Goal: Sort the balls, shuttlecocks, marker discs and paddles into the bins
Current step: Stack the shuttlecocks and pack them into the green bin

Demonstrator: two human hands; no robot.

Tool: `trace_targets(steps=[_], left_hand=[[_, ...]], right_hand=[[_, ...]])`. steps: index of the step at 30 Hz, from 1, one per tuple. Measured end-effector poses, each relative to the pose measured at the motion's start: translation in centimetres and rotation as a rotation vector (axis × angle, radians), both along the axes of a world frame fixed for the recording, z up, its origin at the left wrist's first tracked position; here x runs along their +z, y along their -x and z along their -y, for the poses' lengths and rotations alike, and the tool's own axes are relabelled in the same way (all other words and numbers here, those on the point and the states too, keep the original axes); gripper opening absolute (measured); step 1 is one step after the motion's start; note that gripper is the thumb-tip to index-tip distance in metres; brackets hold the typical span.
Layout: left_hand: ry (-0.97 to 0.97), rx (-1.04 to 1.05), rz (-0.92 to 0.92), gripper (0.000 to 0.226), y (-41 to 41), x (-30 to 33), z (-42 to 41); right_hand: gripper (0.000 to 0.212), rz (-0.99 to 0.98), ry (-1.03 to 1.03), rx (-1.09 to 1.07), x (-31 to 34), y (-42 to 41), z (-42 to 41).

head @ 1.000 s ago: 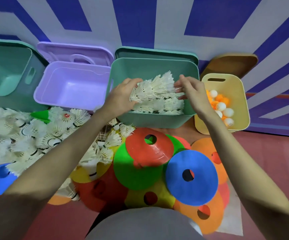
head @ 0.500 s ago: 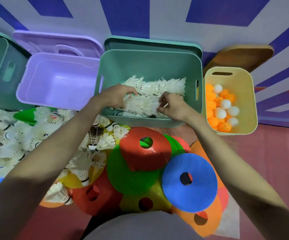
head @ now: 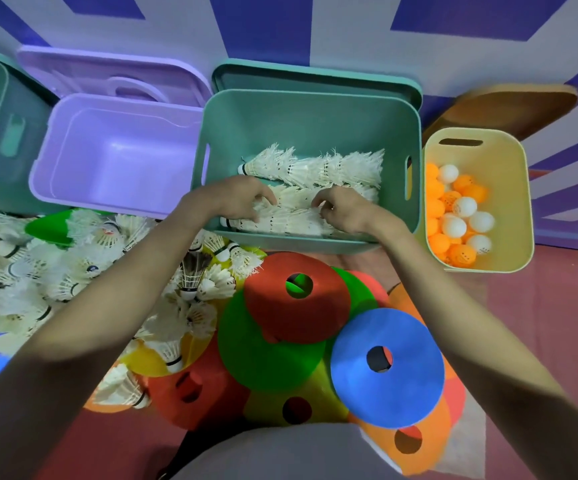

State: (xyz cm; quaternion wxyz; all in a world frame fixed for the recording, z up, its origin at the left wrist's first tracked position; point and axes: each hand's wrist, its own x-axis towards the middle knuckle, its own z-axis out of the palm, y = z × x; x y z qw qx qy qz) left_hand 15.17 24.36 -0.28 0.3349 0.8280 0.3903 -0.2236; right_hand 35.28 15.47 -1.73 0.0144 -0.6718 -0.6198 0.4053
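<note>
A: Both hands have sunk from rim height a second ago to the front row of shuttlecocks (head: 280,221) in the teal bin (head: 308,119).

B: Nearest the camera?

A: Marker discs (head: 294,306) overlap on the red floor (head: 540,323), a blue one (head: 388,367) on top at right, a red one above a green. Loose shuttlecocks (head: 38,271) are heaped at left, some lying on the discs.

B: And the grip?

A: Left hand (head: 235,199) curls its fingers and thumb over the row's left end, near the cork. Right hand (head: 344,209) does the same at the right end, fingertips pinching feathers. Both wrists cross the bin's near rim.

B: Farther back?

A: 2 more nested rows lie behind the hands inside the teal bin. A purple bin (head: 117,161) stands just left of it and shows nothing inside. A yellow bin (head: 509,188) just right holds orange and white balls (head: 460,213). Lids lean on the striped wall (head: 349,32) behind the bins. No paddles can be picked out.
</note>
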Motion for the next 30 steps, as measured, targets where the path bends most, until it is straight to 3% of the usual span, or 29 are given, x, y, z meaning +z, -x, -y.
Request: trace_targets(steps=[6,15,19,24,30], left_hand=[[0.050,0.042,-0.043,0.042,0.4,-0.1,0.3],[-0.072,0.099,0.038,0.037,1.6,2.7,2.5],[-0.270,0.161,0.259,0.033,4.7,5.2,4.7],[-0.482,0.268,0.576,0.029,10.7,7.0,10.1],[-0.493,0.430,0.562,0.027,18.4,4.5,16.2]], right_hand=[[0.035,0.027,0.058,0.006,0.8,0.2,0.2],[0.038,0.105,0.015,-0.027,2.2,0.8,0.6],[0.036,0.094,-0.188,-0.037,3.5,2.8,2.2],[0.027,-0.154,-0.590,-0.068,5.8,7.5,6.7],[0.025,-0.190,-0.571,0.067,5.4,14.0,11.5]])
